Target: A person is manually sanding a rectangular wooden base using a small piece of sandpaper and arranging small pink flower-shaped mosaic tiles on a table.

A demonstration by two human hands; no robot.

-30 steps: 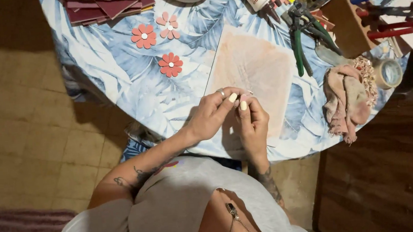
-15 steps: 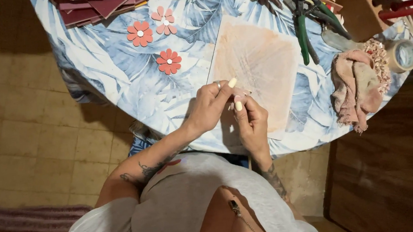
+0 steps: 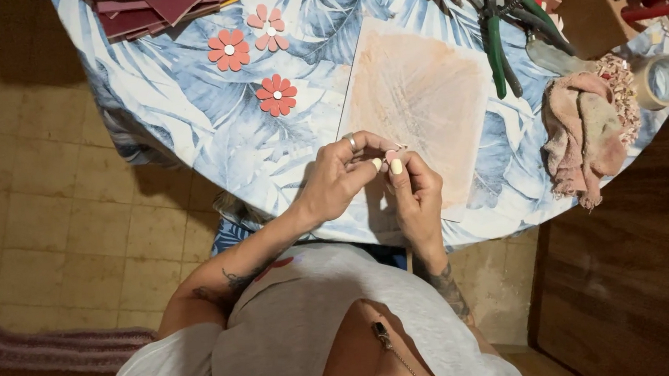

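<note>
My left hand and my right hand meet over the near edge of a round table with a blue leaf-print cloth. Together they pinch a small pink piece between the fingertips; most of it is hidden by the fingers. The left hand wears a ring. Under the hands lies a stained beige work mat. Three finished red and pink paper flowers rest on the cloth to the left of the mat.
A stack of dark red sheets lies at the far left. Green-handled pliers and other tools sit at the far right, with a pinkish rag and a tape roll. A tiled floor lies left, and dark wooden furniture stands right.
The view has shifted slightly, so the table sits higher in the frame. Both hands stay together at the table's near edge, still working the small piece between the fingertips.
</note>
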